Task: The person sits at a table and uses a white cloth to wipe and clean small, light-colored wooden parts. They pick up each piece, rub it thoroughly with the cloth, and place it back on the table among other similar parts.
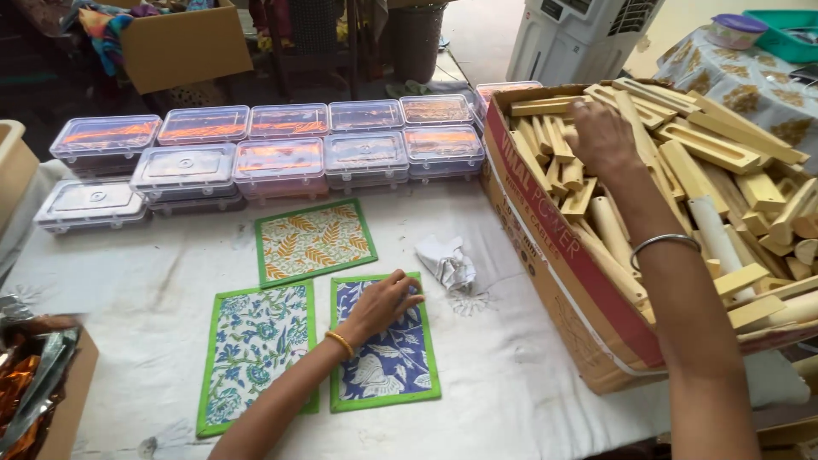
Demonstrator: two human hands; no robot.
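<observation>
The left hand (383, 302) lies flat, grip released, pinning the blue floral mat (388, 358) to the tabletop (511, 366). The right hand (601, 136) reaches among the wooden pieces (596, 200) inside the cardboard box (562, 281); whether its grip is clenched cannot be told. Best lift one piece straight up, clear of those beside the fingers.

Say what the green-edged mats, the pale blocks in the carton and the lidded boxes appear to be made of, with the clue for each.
Mats: likely printed cotton, matte, with stitched green borders.
Blocks: seemingly unfinished pale wood, with sawn edges.
Lidded boxes: clear glossy plastic; contents show through.
Carton: brown corrugated cardboard.
</observation>
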